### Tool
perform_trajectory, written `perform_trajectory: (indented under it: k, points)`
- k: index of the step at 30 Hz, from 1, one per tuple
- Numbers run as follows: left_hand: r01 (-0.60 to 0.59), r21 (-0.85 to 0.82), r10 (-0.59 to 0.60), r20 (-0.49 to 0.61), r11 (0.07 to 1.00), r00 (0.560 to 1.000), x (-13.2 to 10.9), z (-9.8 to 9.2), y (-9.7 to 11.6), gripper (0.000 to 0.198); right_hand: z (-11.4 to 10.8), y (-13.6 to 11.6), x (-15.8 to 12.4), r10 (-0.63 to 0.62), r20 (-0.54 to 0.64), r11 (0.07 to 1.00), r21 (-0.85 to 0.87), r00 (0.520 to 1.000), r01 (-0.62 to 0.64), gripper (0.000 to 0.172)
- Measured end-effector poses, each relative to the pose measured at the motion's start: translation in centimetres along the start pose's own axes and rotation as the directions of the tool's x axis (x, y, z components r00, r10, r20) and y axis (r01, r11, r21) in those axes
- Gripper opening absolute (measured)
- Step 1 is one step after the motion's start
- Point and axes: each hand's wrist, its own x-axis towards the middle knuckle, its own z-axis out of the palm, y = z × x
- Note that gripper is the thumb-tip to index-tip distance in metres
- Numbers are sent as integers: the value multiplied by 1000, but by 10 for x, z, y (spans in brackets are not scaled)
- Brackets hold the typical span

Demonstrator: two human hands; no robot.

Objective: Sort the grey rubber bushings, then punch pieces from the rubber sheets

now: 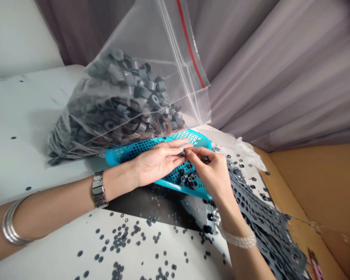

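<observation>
My left hand (pixel 160 157) is palm up over a blue perforated basket (pixel 169 184). Its fingers are stretched forward, and a small grey ring (pixel 182 154) sits at its thumb and fingertips. From the right, my right hand (pixel 211 169) pinches at this same ring with thumb and forefinger, which partly hide it. Several small dark grey rings (pixel 189 179) lie in the basket below the hands. Behind the left hand leans a clear zip bag (pixel 128 97) with a red strip, filled with grey cylindrical rings.
Small dark discs (pixel 119 237) are scattered over the white table (pixel 52 249). Perforated grey rubber sheets (pixel 265 221) are heaped at right, beside a brown padded surface (pixel 317 182). A black sheet (pixel 140 204) lies under the basket. A grey curtain (pixel 280 70) hangs behind.
</observation>
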Motion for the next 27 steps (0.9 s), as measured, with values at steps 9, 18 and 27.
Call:
perform_trajectory:
  k: [9,18,27]
  points:
    - [12,24,-15,93,1000,996,2,-7,-1,60,-7,6,2,93,18,993,75,995,-94,29]
    - [22,-6,-21,68,1000,997,5,-8,-2,50,-14,10,6,-75,-73,986,-152,994,64,26]
    - [-5,-2,6,106,1000,994,6,-12,-3,29,-22,1,-2,-241,183,908,-304,953,288,36]
